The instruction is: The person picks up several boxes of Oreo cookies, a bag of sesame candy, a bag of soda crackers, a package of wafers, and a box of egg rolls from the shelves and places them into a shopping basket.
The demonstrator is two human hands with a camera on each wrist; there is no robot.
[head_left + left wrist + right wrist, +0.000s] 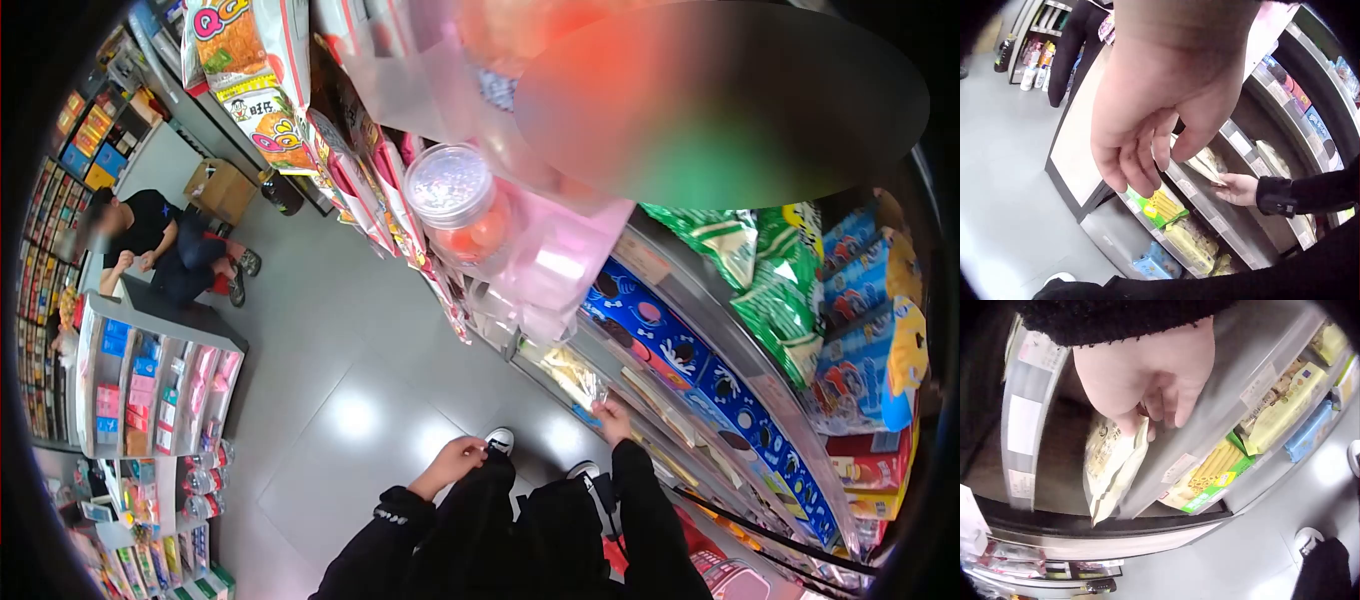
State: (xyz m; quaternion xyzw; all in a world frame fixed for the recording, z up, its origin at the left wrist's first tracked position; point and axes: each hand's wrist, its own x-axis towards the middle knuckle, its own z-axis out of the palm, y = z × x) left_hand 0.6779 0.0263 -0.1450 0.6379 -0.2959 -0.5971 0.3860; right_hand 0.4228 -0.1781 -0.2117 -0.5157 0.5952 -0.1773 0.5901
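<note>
My right hand (613, 422) pinches the edge of a cream-coloured snack bag (1113, 465) with a clear panel, between thumb and fingers. In the right wrist view the bag stands on edge over a grey shelf (1063, 456), and its contents look pale. The left wrist view has the right hand (1239, 189) reaching in from the right, with the bag (1207, 164) at its fingertips. My left hand (457, 466) hangs in front of my body, fingers loosely curled, holding nothing. Close up, that left hand (1166, 94) covers part of the shelves behind it.
Lower shelves hold a green pack of rolled wafers (1207, 478), a yellow snack pack (1288, 409) and a blue pack (1310, 431). A clear jar (455, 200) stands on a pink stand above. Green bags (780, 290) sit at right. Across the floor a person (165, 245) sits near a counter (90, 350).
</note>
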